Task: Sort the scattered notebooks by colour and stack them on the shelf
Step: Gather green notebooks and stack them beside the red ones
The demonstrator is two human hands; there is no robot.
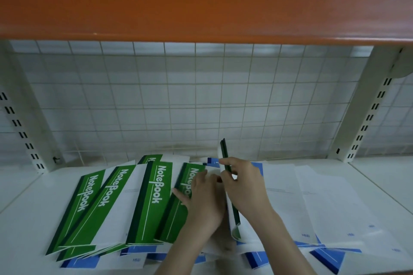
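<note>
Several green-and-white notebooks (125,205) marked "NoteBook" lie fanned out and overlapping on the white shelf (33,203). Blue-and-white notebooks (326,257) stick out from under them along the front, and more lie face-down, white side up, to the right (312,196). My right hand (243,187) grips one green notebook (224,152) lifted on edge, its dark spine pointing up and away. My left hand (201,203) lies flat with straight fingers on the rightmost flat green notebook (176,214), right beside the lifted one.
An orange shelf board (201,2) hangs overhead, close to the camera. A white wire grid (201,100) forms the back wall. Slotted white uprights stand at the left (24,131) and right (366,118). Bare shelf surface shows at the far left and far right.
</note>
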